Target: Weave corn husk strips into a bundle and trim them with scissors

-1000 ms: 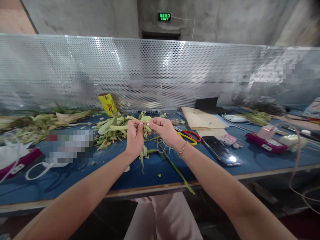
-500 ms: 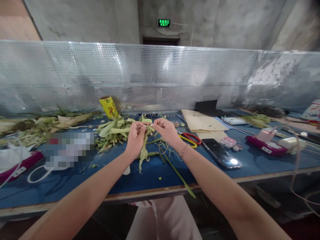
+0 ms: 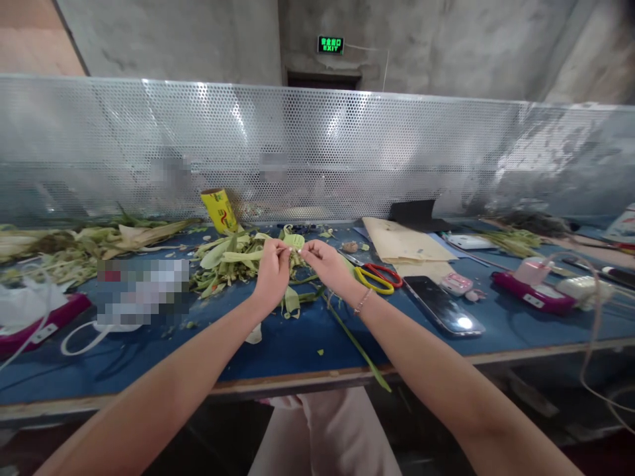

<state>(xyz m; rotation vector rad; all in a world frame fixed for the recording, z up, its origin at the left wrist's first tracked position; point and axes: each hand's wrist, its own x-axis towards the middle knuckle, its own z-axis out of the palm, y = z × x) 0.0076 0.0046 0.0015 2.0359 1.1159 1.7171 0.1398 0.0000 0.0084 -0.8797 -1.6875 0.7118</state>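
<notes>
My left hand [image 3: 272, 270] and my right hand [image 3: 325, 264] are raised close together over the blue table [image 3: 297, 360]. Both have thumb and forefinger pinched on a small pale piece between them, too small to name. Just behind and below the fingertips are pale green husk strips [image 3: 292, 301]. A heap of cut green husks [image 3: 228, 261] lies beside my left hand. Red and yellow handled scissors [image 3: 376, 277] rest to the right of my right hand, and a long green stalk [image 3: 360, 347] reaches over the table's front edge.
A phone [image 3: 441, 305], a pink case [image 3: 456, 284] and a purple power strip [image 3: 533, 294] with cables are on the right. Brown paper [image 3: 407, 241] lies behind. On the left are a yellow roll [image 3: 219, 210], more husks [image 3: 99, 248] and another purple strip [image 3: 64, 318]. A perforated metal screen [image 3: 317, 145] stands behind.
The view has shifted slightly. The leafy strip that hung long below my hands now looks shorter and folded. Both hands remain pinched close together.
</notes>
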